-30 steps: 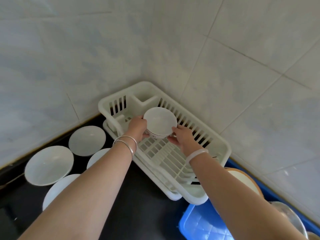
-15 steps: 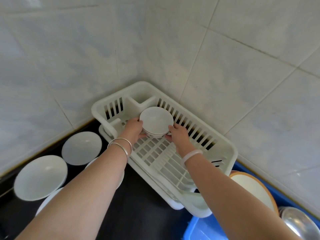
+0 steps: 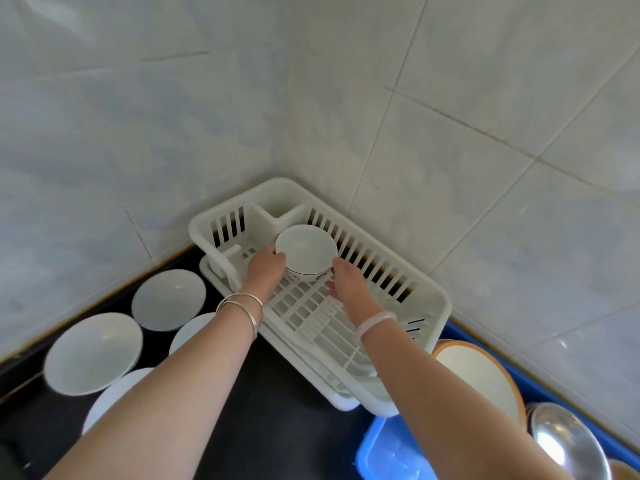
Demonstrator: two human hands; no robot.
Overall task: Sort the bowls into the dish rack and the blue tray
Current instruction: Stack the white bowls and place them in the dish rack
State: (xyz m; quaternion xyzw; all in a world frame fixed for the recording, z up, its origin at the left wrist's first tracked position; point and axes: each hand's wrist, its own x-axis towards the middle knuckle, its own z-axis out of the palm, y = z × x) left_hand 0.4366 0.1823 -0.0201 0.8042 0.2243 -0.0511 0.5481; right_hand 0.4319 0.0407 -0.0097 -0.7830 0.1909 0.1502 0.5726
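Head view puts both hands down inside the dish rack, at its far end by the wall corner. The left hand grips the left side of a small white bowl. The right hand cups the opposite side, with its fingers low on the bowl. The bowl is upright, just in front of the cutlery pocket. I cannot tell whether it rests on the grid yet.

I judge this to be the placing step. Next I would settle the bowl, let go with both hands and reach for the white bowls at the left edge of the worktop. The blue tray, at the near right, holds an orange-rimmed bowl.
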